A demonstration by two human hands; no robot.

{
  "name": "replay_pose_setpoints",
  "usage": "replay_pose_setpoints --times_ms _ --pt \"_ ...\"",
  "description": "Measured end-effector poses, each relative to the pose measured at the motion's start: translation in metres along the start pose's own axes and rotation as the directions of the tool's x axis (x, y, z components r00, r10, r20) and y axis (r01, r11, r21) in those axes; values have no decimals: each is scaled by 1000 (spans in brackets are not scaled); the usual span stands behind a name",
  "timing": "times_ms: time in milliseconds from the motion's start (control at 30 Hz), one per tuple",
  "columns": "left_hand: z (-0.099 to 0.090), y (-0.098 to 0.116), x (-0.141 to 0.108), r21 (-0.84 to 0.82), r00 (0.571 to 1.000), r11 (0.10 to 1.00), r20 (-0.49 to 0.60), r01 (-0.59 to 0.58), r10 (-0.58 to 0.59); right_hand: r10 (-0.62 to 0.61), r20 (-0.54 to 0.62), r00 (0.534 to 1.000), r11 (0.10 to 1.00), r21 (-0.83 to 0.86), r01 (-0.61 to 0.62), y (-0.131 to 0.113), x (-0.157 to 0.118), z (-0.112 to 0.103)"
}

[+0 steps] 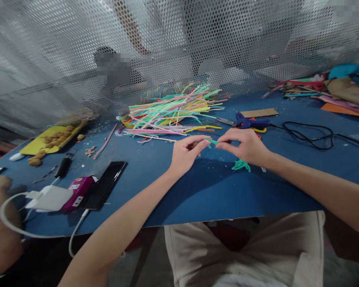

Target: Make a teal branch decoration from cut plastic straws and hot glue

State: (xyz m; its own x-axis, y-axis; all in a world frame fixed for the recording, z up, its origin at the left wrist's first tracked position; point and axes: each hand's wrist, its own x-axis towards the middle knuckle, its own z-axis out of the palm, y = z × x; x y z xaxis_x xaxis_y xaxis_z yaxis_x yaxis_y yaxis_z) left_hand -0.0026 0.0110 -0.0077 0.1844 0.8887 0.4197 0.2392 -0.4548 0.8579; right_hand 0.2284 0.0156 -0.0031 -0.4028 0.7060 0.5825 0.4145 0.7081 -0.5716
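Note:
Between my two hands, just above the blue table, is a short green pipe cleaner (212,141). My left hand (188,151) pinches its left end between thumb and fingers. At the other end, the fingertips of my right hand (242,144) are closed on it too. Below my right hand lies a small heap of green pipe cleaner pieces (241,165). Behind both hands spreads a large pile of pipe cleaners (173,109) in green, pink, yellow and white.
A blue glue gun (251,121) with a black cord and scissors (226,121) lie behind my right hand. Left are a phone (107,185), a purple power strip (77,193) with a white charger (52,198), and a yellow tray (32,147). Another person's arm (1,231) rests far left.

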Motion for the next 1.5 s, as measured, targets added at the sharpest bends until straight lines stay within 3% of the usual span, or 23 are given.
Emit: replay_pose_setpoints --times_ms 167,400,667,967,1167,1300,1500 --pt "0 1 0 0 1000 1000 -4 3 -3 -36 -9 999 999 -4 36 -1 0 0" --pt "1 4 1 -35 998 999 46 34 -33 6 5 1000 1000 -24 -6 -2 -1 0" --pt "2 -1 3 -147 987 978 96 145 -132 103 -20 994 994 23 -103 2 -1 -1" --pt "-2 -7 4 -374 974 904 169 205 -151 82 2 997 995 62 -82 3 -2 -2" --pt "-1 -6 5 -383 963 890 202 246 -179 87 48 995 984 154 -93 2 -2 -2" --pt "2 -7 6 -318 985 934 108 162 -134 112 112 987 949 283 -140 1 -3 -2" --pt "1 -11 8 -265 996 960 10 89 -90 111 362 926 798 523 -300 1 -6 -1"
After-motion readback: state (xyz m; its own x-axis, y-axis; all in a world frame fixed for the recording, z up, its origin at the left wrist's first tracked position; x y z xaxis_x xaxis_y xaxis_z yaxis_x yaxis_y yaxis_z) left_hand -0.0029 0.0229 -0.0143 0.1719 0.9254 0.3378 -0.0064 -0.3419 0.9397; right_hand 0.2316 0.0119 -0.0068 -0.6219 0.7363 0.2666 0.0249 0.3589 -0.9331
